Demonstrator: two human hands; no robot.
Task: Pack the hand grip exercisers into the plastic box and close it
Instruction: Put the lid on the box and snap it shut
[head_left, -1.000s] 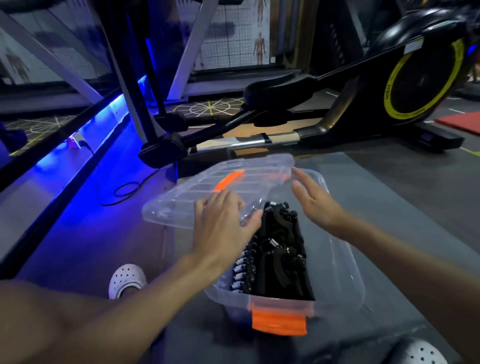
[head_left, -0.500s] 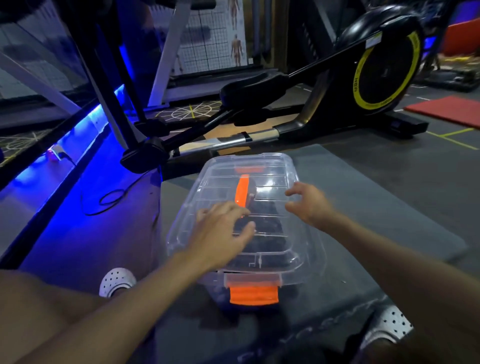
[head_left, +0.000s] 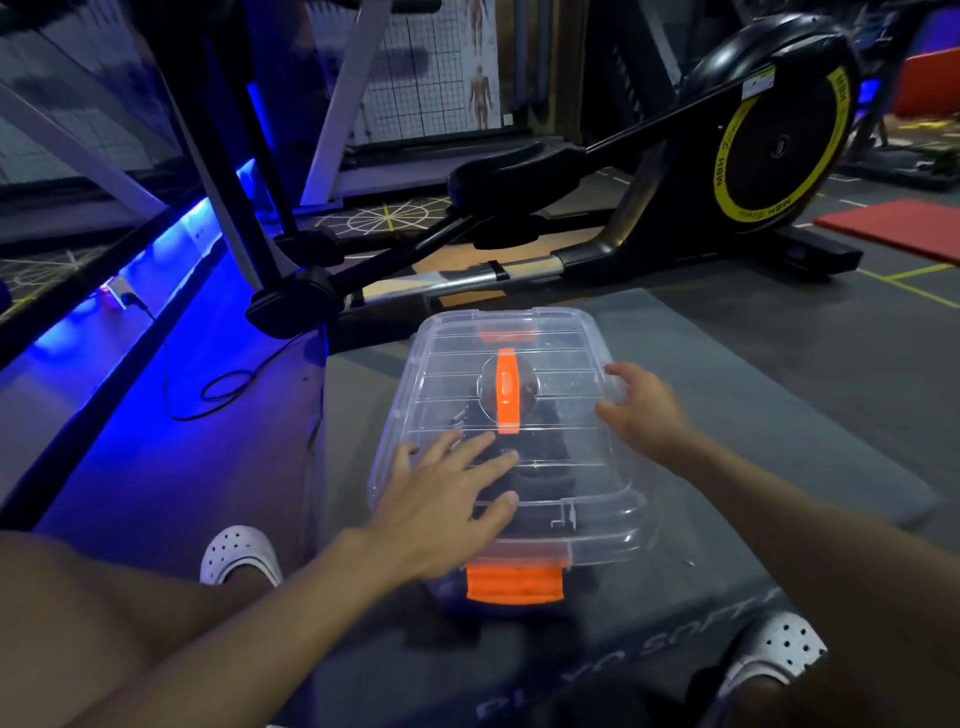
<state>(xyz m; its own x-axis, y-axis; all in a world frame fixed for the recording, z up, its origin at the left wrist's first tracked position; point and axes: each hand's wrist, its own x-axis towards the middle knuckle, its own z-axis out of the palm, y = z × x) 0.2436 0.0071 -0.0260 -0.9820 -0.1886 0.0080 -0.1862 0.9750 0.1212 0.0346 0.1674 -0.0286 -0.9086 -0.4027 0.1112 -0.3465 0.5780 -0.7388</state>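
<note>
A clear plastic box (head_left: 613, 525) stands on a grey mat in front of me, with its transparent lid (head_left: 556, 343) lying flat on top. The lid has an orange handle (head_left: 506, 389) in the middle, and an orange latch (head_left: 514, 584) hangs at the near end. Black hand grip exercisers (head_left: 540, 467) show dimly through the lid. My left hand (head_left: 441, 499) presses flat on the near left part of the lid, fingers spread. My right hand (head_left: 641, 410) sits at the lid's right edge with loosely bent fingers, holding nothing.
The grey mat (head_left: 753, 415) extends to the right of the box. A black and yellow elliptical trainer (head_left: 753, 150) stands just behind it. A black cable (head_left: 218, 384) lies on the blue-lit floor to the left. My white perforated shoes (head_left: 239, 556) flank the box.
The lid swung from askew at the left to lying flat over the box. My left hand slid toward the near end of the lid, and my right hand moved to its right edge.
</note>
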